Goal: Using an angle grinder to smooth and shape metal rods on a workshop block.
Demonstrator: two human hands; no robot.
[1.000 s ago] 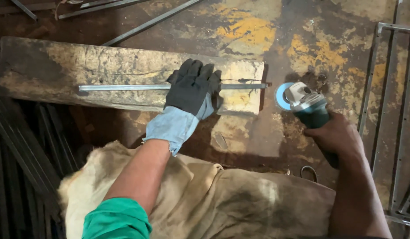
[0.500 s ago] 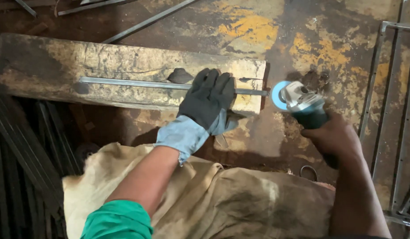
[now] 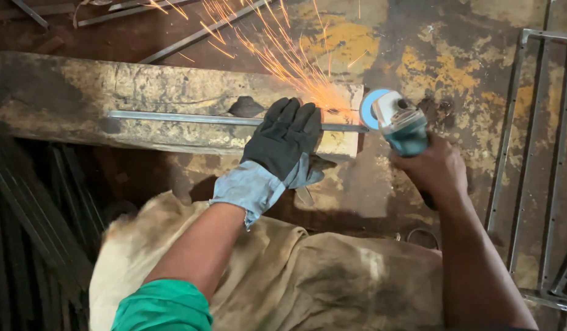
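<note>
I count one thin grey steel rod (image 3: 185, 117), one worn wooden plank (image 3: 81, 92), one teal angle grinder (image 3: 401, 125), one black-and-grey work glove (image 3: 277, 150).

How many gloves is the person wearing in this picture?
1. The black and grey glove is on the left hand, which presses the metal rod onto the wooden block. The right hand is bare and holds the angle grinder.
</note>
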